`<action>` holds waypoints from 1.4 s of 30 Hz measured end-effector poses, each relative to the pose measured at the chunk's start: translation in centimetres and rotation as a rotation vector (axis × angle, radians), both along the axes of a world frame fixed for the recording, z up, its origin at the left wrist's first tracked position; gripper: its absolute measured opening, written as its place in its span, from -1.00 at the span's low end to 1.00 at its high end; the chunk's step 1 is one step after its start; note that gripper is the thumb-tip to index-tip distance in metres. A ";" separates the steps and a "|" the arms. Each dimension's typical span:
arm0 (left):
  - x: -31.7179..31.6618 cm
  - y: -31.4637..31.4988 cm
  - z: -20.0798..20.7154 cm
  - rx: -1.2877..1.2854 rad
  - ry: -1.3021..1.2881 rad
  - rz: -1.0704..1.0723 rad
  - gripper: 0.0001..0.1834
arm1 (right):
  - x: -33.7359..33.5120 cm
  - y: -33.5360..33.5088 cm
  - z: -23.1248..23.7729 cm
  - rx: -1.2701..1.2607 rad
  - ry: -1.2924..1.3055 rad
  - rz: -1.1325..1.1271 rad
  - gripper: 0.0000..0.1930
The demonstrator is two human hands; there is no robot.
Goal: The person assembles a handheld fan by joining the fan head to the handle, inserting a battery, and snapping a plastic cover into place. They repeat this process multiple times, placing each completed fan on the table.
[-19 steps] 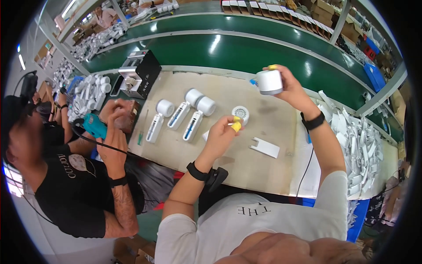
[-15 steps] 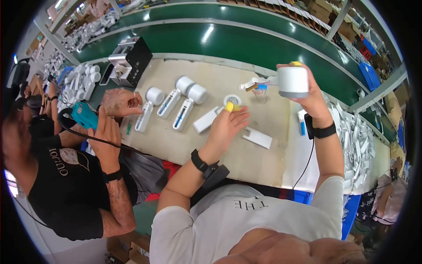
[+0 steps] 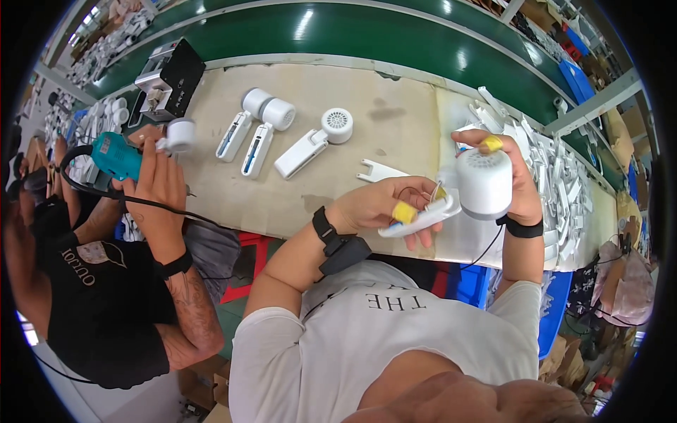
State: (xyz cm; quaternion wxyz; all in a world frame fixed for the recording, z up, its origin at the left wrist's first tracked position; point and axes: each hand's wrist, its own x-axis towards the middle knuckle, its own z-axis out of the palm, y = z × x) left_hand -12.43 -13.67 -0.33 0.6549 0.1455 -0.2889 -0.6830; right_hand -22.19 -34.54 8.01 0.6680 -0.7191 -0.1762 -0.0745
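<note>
My right hand (image 3: 520, 176), yellow covers on its fingertips, is wrapped around a white cylindrical head with a grilled top (image 3: 486, 180). Joined to it is an open white handle shell (image 3: 427, 215), with thin wires and something blue showing inside. My left hand (image 3: 388, 204) grips this handle shell, also with yellow fingertip covers. Beyond my left hand a flat white cover piece with two prongs (image 3: 382, 171) lies on the table. Left of that rests a closed white handheld device with a round grille (image 3: 303, 151).
Two more white devices (image 3: 259, 149) lie with blue insides showing. At left a co-worker's hand (image 3: 156, 187) is beside a teal power tool (image 3: 116, 155) and another white device (image 3: 181, 134). A black machine (image 3: 169, 81) stands at the back left. White parts (image 3: 550, 169) are heaped at right.
My left hand has moved right from above the table and taken hold of the handle shell. My right hand has lowered the device toward me. The co-worker has lifted one white device.
</note>
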 end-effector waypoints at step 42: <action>-2.9 -0.7 1.1 0.478 -0.463 0.532 -0.74 | -3.2 -0.9 -5.7 -1.001 -0.728 -0.726 -0.43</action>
